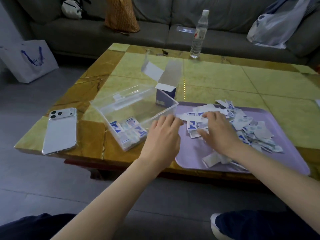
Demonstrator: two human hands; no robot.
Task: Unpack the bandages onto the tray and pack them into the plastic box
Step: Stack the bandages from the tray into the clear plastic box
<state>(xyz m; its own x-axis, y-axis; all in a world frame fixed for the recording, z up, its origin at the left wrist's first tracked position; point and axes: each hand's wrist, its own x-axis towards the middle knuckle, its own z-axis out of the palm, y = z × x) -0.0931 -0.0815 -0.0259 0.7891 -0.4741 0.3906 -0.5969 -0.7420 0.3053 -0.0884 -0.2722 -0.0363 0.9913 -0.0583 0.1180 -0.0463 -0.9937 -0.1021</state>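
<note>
Your counter (216, 78) carries a lilac tray (280, 135) on its right side, strewn with loose wrapped bandages (251, 129). Just left of the tray sits the clear plastic box (121, 108), lid open, with a few bandages (129, 130) stacked in its near corner. Behind it stands an opened cardboard carton (166, 90). A phone (60, 130) lies face down at the counter's left edge. Your left hand (162, 139) hovers open at the tray's left rim; your right hand (220, 130) rests spread, fingers open, on the pile
</note>
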